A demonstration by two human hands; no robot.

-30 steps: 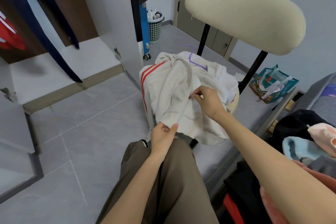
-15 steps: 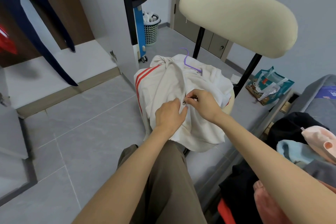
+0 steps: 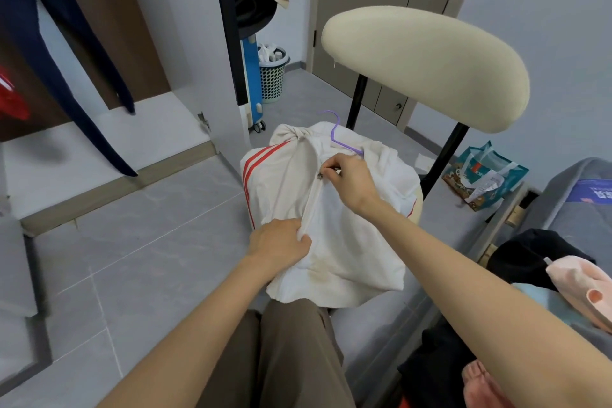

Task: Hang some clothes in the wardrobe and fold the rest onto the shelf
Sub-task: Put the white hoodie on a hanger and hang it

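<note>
Jacket (image 3: 334, 225), white with red stripes, draped over chair seat on purple hanger (image 3: 344, 142) | my right hand (image 3: 347, 175) grip pinched on zipper pull (image 3: 320, 175) | left hand (image 3: 281, 242) grip clamped on hem by zipper.

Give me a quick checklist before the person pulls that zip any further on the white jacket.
1. Right hand pinches the zip pull: ok.
2. Left hand grips the jacket low beside the zip line, holding it taut: ok.
3. Purple hanger is inside the collar, hook sticking out: ok.
4. Jacket rests on the chair seat, not the floor: ok.
5. Fabric clear of the zip teeth above the pull: cannot tell.
6. Zip closed below the pull: cannot tell.
</note>
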